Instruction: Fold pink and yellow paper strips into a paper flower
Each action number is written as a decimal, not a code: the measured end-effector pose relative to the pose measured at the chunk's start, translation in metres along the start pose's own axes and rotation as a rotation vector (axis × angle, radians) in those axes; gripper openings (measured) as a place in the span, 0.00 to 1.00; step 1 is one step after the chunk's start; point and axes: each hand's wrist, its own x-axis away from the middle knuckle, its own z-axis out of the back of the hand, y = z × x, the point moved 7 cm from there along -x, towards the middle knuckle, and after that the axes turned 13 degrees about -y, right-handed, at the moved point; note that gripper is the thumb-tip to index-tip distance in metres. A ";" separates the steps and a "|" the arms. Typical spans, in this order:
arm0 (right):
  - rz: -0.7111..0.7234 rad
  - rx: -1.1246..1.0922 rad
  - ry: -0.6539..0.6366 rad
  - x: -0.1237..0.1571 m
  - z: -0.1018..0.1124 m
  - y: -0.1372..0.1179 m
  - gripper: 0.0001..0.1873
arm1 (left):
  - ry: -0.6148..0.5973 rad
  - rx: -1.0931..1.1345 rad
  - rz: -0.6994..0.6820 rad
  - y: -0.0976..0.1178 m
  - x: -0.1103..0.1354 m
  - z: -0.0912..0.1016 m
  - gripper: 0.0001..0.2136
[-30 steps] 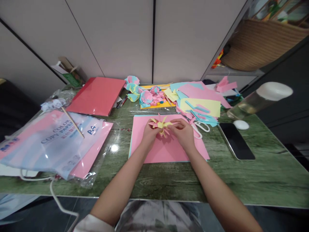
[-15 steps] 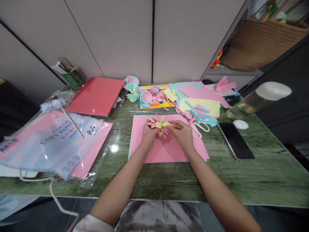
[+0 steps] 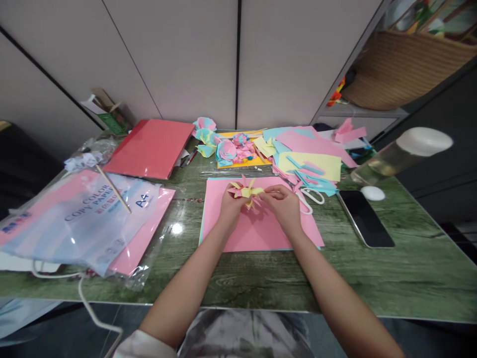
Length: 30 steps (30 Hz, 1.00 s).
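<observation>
Between my hands is a paper flower [image 3: 247,192] with yellow strips at its centre and pink pointed petals around them. My left hand [image 3: 231,203] pinches it from the left side. With thumb and fingertips, my right hand [image 3: 282,203] grips a yellow strip on the flower's right. Both hands are just above a stack of pink paper [image 3: 257,233], which has a blue sheet showing at its edges. White-handled scissors [image 3: 306,201] lie beside my right hand, their blades partly covered by paper scraps.
Folded paper flowers [image 3: 225,150] and paper offcuts [image 3: 315,164] lie along the back. A phone [image 3: 365,219] and a white-capped bottle [image 3: 402,154] are at the right. A red folder [image 3: 151,149] and a plastic packet of colour paper [image 3: 93,214] are at the left.
My right fingers have shifted very slightly along the yellow strip. The flower and my left hand look nearly unchanged; the whole view has moved a little.
</observation>
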 end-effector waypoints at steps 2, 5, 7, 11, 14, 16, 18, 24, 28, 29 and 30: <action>-0.005 -0.023 -0.040 -0.002 0.000 0.001 0.15 | -0.022 -0.001 0.025 -0.001 -0.001 0.000 0.16; -0.010 -0.037 -0.104 -0.004 -0.001 0.002 0.17 | -0.045 -0.011 0.062 -0.002 -0.002 0.002 0.15; -0.008 -0.037 -0.130 -0.005 -0.002 0.001 0.17 | -0.051 -0.020 0.076 -0.003 -0.002 0.003 0.15; 0.012 -0.029 -0.145 -0.006 -0.003 -0.001 0.16 | -0.048 -0.044 0.082 -0.004 -0.002 0.004 0.15; 0.025 -0.014 -0.133 -0.006 -0.003 0.001 0.15 | -0.024 -0.067 0.085 -0.004 -0.001 0.004 0.16; 0.030 0.003 -0.121 -0.006 -0.003 0.002 0.15 | -0.003 -0.079 0.085 -0.004 0.000 0.004 0.16; 0.036 0.026 -0.108 -0.005 -0.004 0.002 0.14 | 0.016 -0.086 0.082 -0.004 0.001 0.004 0.16; 0.049 0.083 -0.100 -0.001 -0.004 -0.002 0.13 | 0.049 -0.097 0.075 -0.004 0.002 0.006 0.16; 0.064 0.107 -0.098 0.000 -0.004 -0.004 0.12 | 0.052 -0.099 0.063 -0.003 0.002 0.006 0.15; 0.070 0.112 -0.096 0.000 -0.004 -0.004 0.11 | 0.050 -0.099 0.059 -0.003 0.003 0.006 0.15; 0.077 0.118 -0.093 0.001 -0.005 -0.005 0.11 | 0.047 -0.099 0.056 -0.004 0.003 0.005 0.15</action>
